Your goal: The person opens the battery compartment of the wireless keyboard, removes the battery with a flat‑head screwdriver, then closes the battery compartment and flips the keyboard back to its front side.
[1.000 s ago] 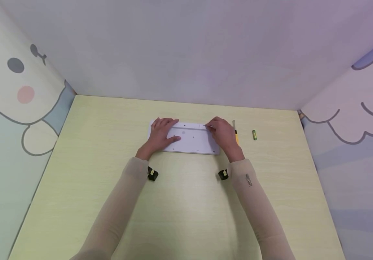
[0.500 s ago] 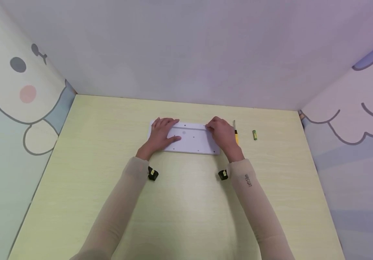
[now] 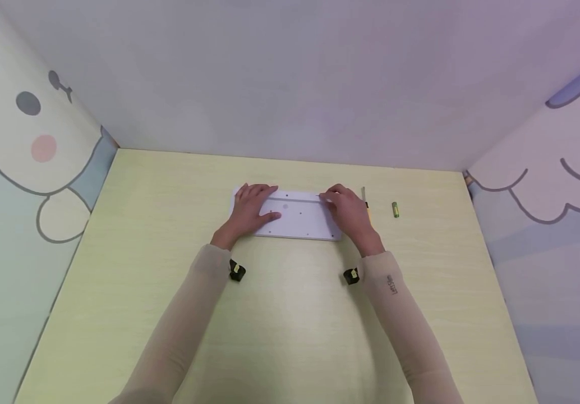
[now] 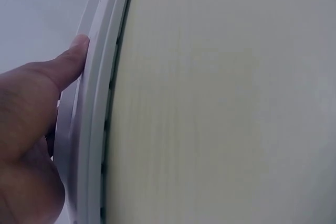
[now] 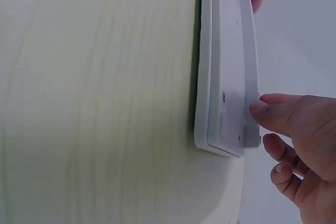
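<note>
A white keyboard [image 3: 297, 224] lies face down on the table, its back dotted with small screw holes and a raised ridge along the far side. My left hand [image 3: 249, 210] holds its left part, thumb on the back and fingers over the far edge. In the left wrist view the thumb [image 4: 76, 59] presses by the ridge. At the right end, my right hand [image 3: 348, 210] pinches the ridge; in the right wrist view the thumb [image 5: 268, 114] lies on its near side and the forefinger goes behind it. The other fingers are curled beneath.
A tool with a thin grey shaft [image 3: 363, 193] and a yellow handle lies right of the keyboard, partly hidden by my right hand. Farther right is a green battery [image 3: 395, 210]. Walls stand behind and on both sides of the table [image 3: 290, 314].
My right wrist and forearm have shifted slightly right and nearer to me, while the fingertips stay at the ridge. The left hand and the keyboard stay in place.
</note>
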The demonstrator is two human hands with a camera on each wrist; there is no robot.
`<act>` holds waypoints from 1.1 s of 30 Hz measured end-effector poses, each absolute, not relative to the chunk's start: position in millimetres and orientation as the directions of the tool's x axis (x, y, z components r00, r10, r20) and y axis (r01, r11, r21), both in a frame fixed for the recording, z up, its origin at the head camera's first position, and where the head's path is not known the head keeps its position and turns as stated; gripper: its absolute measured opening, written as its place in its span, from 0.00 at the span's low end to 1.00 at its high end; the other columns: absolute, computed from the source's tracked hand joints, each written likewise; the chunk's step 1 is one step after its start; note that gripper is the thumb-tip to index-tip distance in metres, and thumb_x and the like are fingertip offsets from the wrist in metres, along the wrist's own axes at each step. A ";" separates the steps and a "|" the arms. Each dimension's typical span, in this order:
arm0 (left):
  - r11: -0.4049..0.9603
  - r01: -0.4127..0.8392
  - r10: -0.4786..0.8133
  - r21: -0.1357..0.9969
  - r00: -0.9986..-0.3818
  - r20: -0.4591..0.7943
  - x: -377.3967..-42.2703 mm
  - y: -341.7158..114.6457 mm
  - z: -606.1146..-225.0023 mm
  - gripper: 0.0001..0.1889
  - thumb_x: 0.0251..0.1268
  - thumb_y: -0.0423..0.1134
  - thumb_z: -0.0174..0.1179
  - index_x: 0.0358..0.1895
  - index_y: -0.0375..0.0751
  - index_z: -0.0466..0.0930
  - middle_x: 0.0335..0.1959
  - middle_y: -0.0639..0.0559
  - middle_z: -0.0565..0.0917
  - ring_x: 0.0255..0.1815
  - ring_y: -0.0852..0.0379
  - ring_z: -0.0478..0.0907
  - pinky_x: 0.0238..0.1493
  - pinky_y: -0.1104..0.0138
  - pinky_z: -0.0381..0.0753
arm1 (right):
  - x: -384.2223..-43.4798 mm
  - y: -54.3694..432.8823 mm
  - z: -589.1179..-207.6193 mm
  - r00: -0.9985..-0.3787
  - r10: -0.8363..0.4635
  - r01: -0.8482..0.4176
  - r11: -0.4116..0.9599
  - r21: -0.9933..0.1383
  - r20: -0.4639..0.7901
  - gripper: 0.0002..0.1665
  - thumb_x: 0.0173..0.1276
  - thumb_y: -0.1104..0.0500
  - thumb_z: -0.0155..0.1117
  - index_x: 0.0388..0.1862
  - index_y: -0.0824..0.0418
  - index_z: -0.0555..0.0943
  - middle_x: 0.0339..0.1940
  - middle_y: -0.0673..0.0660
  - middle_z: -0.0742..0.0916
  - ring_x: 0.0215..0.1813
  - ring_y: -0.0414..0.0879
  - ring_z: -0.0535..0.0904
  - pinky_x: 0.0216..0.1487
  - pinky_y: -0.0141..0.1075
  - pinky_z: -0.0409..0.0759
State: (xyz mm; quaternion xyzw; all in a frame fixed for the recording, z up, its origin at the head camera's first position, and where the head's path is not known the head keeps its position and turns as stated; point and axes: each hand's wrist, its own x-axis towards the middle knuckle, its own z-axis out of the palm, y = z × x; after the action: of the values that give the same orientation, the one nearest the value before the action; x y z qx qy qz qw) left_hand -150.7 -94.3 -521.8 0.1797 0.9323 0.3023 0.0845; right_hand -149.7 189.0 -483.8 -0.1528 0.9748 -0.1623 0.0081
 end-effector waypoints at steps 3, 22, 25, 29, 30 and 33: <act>0.755 0.286 0.389 0.591 -0.920 -0.051 -151.4 -93.5 -521.7 0.40 0.69 0.57 0.63 0.80 0.50 0.59 0.76 0.44 0.68 0.81 0.44 0.57 0.86 0.47 0.34 | -148.5 192.5 -481.9 -0.957 -0.290 -0.277 0.901 -0.333 0.011 0.17 0.73 0.62 0.65 0.60 0.56 0.85 0.57 0.58 0.85 0.57 0.56 0.85 0.54 0.50 0.87; 0.759 0.301 0.406 0.578 -0.912 -0.059 -154.8 -96.6 -523.1 0.47 0.61 0.63 0.67 0.81 0.53 0.57 0.77 0.44 0.67 0.81 0.44 0.56 0.86 0.46 0.36 | -141.5 227.6 -474.5 -0.877 -0.351 -0.246 0.915 -0.320 -0.327 0.83 0.36 0.26 0.83 0.85 0.54 0.52 0.84 0.58 0.64 0.76 0.63 0.64 0.77 0.60 0.65; 0.768 0.304 0.423 0.563 -0.902 -0.089 -154.6 -98.6 -521.7 0.58 0.48 0.69 0.73 0.82 0.54 0.54 0.78 0.45 0.64 0.82 0.44 0.54 0.86 0.46 0.34 | -141.1 228.0 -475.4 -0.870 -0.365 -0.258 0.910 -0.324 -0.332 0.84 0.37 0.27 0.84 0.85 0.54 0.49 0.84 0.57 0.63 0.75 0.64 0.63 0.77 0.60 0.63; 0.777 0.328 0.461 0.538 -0.878 -0.131 -154.3 -101.9 -517.6 0.70 0.33 0.72 0.78 0.83 0.54 0.49 0.79 0.45 0.61 0.82 0.44 0.52 0.86 0.45 0.32 | -141.2 228.5 -477.2 -0.863 -0.378 -0.271 0.907 -0.324 -0.336 0.84 0.38 0.29 0.84 0.86 0.55 0.47 0.85 0.57 0.61 0.77 0.65 0.60 0.78 0.60 0.61; 0.778 0.338 0.473 0.530 -0.870 -0.139 -154.6 -102.6 -516.3 0.72 0.31 0.72 0.79 0.84 0.54 0.48 0.79 0.45 0.60 0.82 0.43 0.52 0.86 0.45 0.32 | -141.2 228.8 -477.5 -0.862 -0.380 -0.273 0.906 -0.323 -0.336 0.84 0.38 0.29 0.84 0.86 0.55 0.46 0.85 0.57 0.61 0.78 0.65 0.60 0.78 0.61 0.60; 0.782 0.373 0.506 0.499 -0.848 -0.159 -155.4 -104.5 -512.8 0.75 0.29 0.71 0.80 0.84 0.52 0.45 0.80 0.45 0.58 0.83 0.43 0.50 0.86 0.44 0.32 | -141.0 230.3 -478.7 -0.860 -0.382 -0.272 0.904 -0.328 -0.339 0.85 0.39 0.31 0.85 0.86 0.55 0.45 0.85 0.57 0.60 0.80 0.65 0.57 0.79 0.61 0.58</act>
State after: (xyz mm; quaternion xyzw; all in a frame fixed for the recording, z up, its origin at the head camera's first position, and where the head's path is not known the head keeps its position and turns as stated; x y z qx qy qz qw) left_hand -155.4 -104.5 -512.8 0.2353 0.9330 0.2312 0.1437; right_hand -141.0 230.3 -478.7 -0.1713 0.9547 -0.1358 0.2020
